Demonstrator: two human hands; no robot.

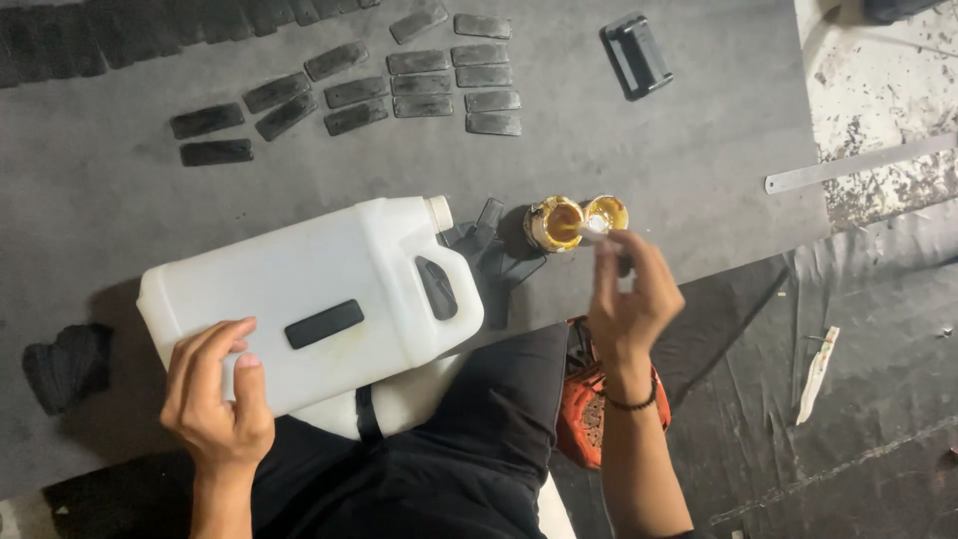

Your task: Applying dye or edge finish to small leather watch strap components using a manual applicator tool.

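1. Your right hand (627, 299) pinches a small pale applicator, fingers closed round its stem; its tip (595, 232) reaches into the open round tin of amber glue (555, 224).
2. Your left hand (215, 394) lies flat and open on the white plastic jerrycan (309, 299), pressing its near end and gripping nothing. The can lies on its side across your lap, well to the left of the pinch.
3. Just beyond your right fingertips the tin's glue-smeared lid (607, 212) sits touching the tin.
4. A small black rectangular piece (324, 323) rests on the jerrycan's upper face, near your left hand.
5. Far beyond the pinch, rows of dark rectangular strips (419, 85) lie on the grey mat (649, 160). A black clip-like block (636, 54) sits farther off, and a metal ruler (858, 163) lies to the right.
6. Risk: the tin is small and light, so a sideways drag of the applicator could tip it onto the mat.
7. Risk: an overloaded tip may drip on your dark trouser leg (479, 439) or the orange shoe (589, 399) beneath your wrist.
8. Risk: with only a flat palm on it, the jerrycan could roll off your lap.
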